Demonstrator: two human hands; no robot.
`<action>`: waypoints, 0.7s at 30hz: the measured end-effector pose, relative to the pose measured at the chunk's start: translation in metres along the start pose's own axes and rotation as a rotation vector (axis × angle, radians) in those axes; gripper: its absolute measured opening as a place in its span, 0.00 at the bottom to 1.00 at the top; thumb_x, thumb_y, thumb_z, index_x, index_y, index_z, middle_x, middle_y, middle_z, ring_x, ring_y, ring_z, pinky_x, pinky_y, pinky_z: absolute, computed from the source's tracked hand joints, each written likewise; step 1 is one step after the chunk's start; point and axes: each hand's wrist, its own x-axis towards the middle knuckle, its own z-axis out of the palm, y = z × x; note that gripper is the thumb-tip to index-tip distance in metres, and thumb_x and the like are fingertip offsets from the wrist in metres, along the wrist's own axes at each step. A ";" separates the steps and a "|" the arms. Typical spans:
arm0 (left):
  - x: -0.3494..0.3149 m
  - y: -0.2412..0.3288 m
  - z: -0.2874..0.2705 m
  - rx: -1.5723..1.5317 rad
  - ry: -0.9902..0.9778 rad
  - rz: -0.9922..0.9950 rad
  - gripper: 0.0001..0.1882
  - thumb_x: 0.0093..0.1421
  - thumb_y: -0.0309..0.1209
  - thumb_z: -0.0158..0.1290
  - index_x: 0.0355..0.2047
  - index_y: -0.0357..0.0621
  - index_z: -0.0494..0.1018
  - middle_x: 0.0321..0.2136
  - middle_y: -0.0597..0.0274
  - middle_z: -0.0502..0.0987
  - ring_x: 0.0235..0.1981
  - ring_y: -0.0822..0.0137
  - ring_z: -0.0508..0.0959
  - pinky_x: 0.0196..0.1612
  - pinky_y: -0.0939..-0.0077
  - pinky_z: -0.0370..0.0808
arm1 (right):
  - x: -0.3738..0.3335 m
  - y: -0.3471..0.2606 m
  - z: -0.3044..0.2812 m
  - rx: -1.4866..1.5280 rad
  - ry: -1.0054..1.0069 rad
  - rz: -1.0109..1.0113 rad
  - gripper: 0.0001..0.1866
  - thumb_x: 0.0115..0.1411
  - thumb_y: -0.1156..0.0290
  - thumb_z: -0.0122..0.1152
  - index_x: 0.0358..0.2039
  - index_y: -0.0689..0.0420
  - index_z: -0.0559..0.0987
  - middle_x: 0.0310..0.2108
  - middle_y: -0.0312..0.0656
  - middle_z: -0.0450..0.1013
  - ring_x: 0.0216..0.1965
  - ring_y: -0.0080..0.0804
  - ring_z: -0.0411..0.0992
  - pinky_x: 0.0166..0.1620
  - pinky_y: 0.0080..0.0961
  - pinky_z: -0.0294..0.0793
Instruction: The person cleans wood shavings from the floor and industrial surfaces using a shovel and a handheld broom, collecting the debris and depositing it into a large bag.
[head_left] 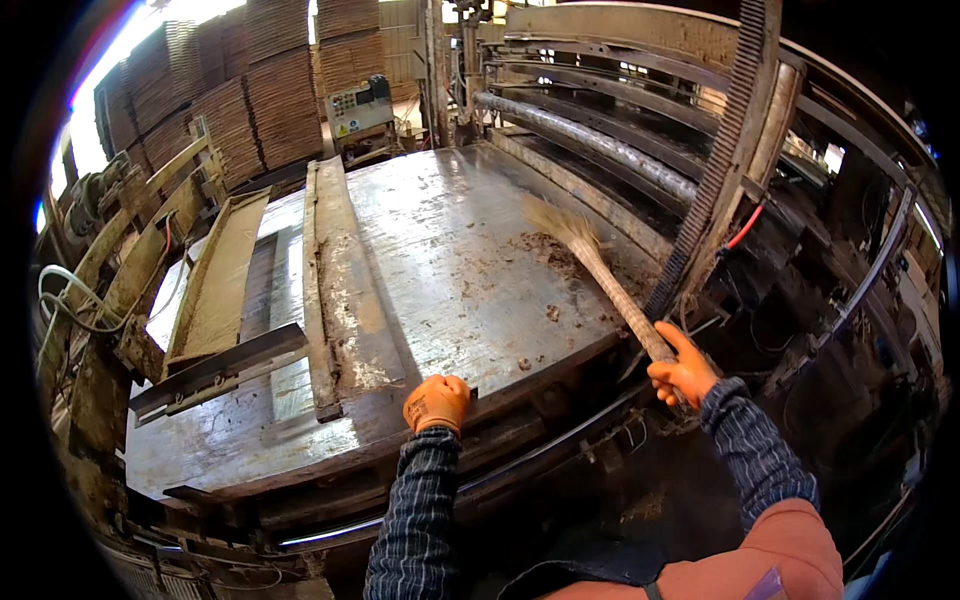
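Debris (546, 248) in brown crumbs and flakes litters the right side of the machine bed (445, 215) in the head view, with loose bits scattered toward the near edge. A long beam (348, 285) lies on the bed left of centre, running from near to far; to its left are a shallow trough (228, 270) and an angled metal bar (228, 368). On the right, a slanting toothed rack (708, 165) rises close to the broom (617, 288), whose bristles lie by the debris while its handle slopes to the near right. The right hand (687, 372), orange-gloved, wraps its fingers around the handle's near end. The left hand (437, 403), gloved alike, is curled into a fist at the bed's near edge; whether it grips anything cannot be told.

The bristles are straw-coloured and fanned, the handle pale and ribbed. The beam is worn and patchy; a roller (595, 147) at the far right is round and mottled grey.

The bed is flat metal, glossy in the light, smeared elsewhere. Ridged stacks of brown sheets (275, 100) tower at the far left, near a control box (360, 110).
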 end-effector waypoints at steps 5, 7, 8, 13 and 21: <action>-0.001 0.002 0.001 0.007 -0.004 0.010 0.25 0.59 0.44 0.39 0.32 0.39 0.81 0.33 0.41 0.80 0.37 0.41 0.80 0.44 0.52 0.75 | 0.097 0.031 0.029 0.172 0.081 -0.008 0.50 0.54 0.84 0.54 0.72 0.39 0.44 0.26 0.42 0.69 0.17 0.30 0.66 0.19 0.29 0.68; 0.001 0.007 0.002 0.008 0.003 0.014 0.25 0.58 0.44 0.39 0.32 0.39 0.81 0.33 0.41 0.80 0.37 0.41 0.80 0.44 0.53 0.75 | 0.128 0.049 0.047 0.292 0.097 0.080 0.52 0.56 0.84 0.53 0.72 0.35 0.36 0.28 0.44 0.70 0.18 0.33 0.70 0.20 0.32 0.72; 0.000 0.009 0.004 0.003 0.002 0.009 0.25 0.58 0.44 0.39 0.32 0.39 0.81 0.33 0.41 0.81 0.37 0.41 0.80 0.44 0.53 0.75 | 0.126 0.050 0.062 0.367 0.086 0.131 0.54 0.57 0.84 0.53 0.71 0.33 0.32 0.29 0.45 0.70 0.20 0.35 0.71 0.21 0.34 0.74; 0.004 -0.006 -0.001 0.039 0.037 -0.036 0.25 0.59 0.44 0.39 0.31 0.39 0.81 0.33 0.41 0.80 0.36 0.41 0.80 0.43 0.51 0.75 | 0.036 0.043 0.115 0.527 -0.061 0.050 0.58 0.52 0.84 0.59 0.72 0.40 0.33 0.25 0.42 0.70 0.19 0.31 0.70 0.22 0.33 0.74; 0.003 0.007 0.002 0.022 -0.016 -0.031 0.25 0.60 0.45 0.38 0.32 0.41 0.81 0.34 0.42 0.80 0.37 0.41 0.79 0.45 0.52 0.75 | 0.014 0.043 0.090 0.426 0.141 -0.012 0.54 0.53 0.82 0.57 0.73 0.40 0.37 0.28 0.40 0.68 0.20 0.29 0.69 0.22 0.29 0.73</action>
